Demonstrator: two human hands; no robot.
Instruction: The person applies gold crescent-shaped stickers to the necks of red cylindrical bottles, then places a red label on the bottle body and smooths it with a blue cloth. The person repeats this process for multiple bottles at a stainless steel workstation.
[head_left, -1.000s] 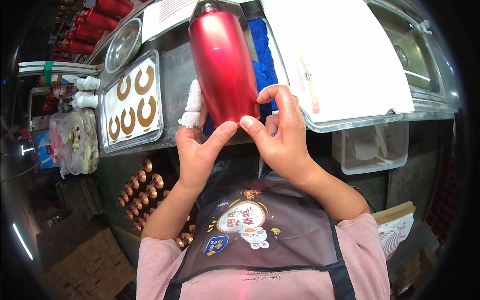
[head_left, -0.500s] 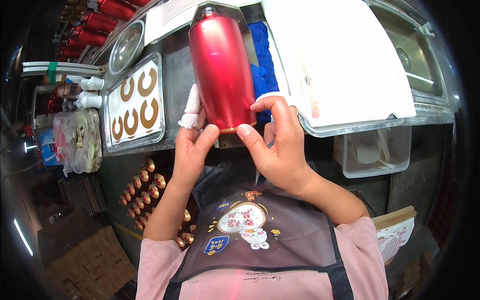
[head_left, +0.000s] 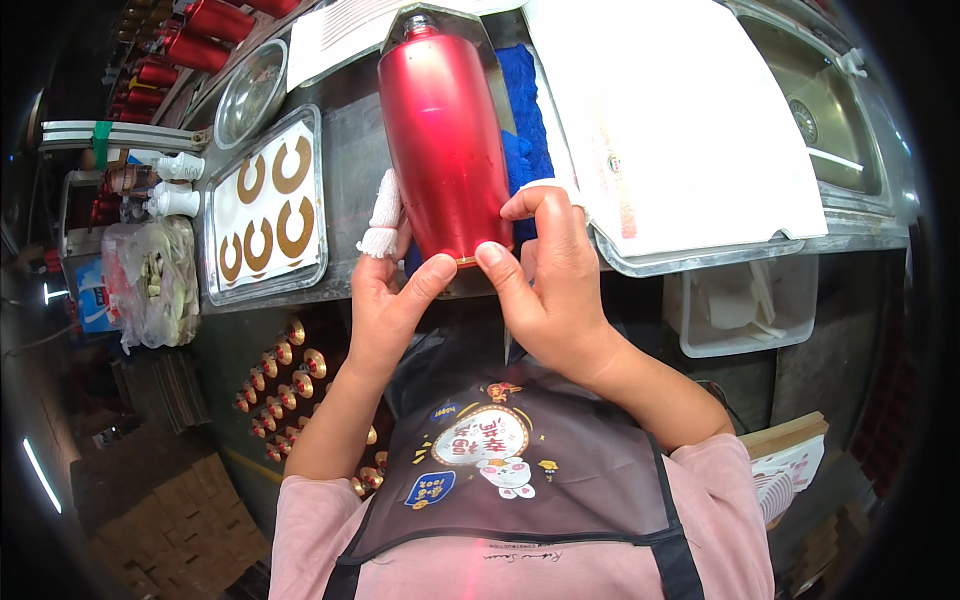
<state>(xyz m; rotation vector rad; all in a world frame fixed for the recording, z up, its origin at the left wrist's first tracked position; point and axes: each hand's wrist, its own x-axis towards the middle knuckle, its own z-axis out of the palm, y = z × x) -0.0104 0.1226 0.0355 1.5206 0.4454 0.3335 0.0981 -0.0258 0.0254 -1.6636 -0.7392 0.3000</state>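
Observation:
A tall glossy red metal bottle (head_left: 440, 140) lies tilted over the metal counter, its narrow neck pointing away from me. My left hand (head_left: 385, 295) grips its base from the left; the index finger wears a white cloth cot (head_left: 383, 215). My right hand (head_left: 545, 285) holds the base from the right, thumb and fingertips pressed on the bottom rim. A blue cloth (head_left: 520, 130) lies under the bottle.
A metal tray (head_left: 305, 275) with several brown C-shaped rings sits at left, a round steel bowl (head_left: 250, 80) beyond it. Large white sheet (head_left: 680, 120) covers the right counter beside a sink (head_left: 830, 110). More red bottles (head_left: 190, 40) stand far left. Small brass parts (head_left: 285, 380) lie below.
The bottle has stayed in place while my right fingers shifted along the base rim, thumb moving lower. My left thumb has moved up against the bottom edge.

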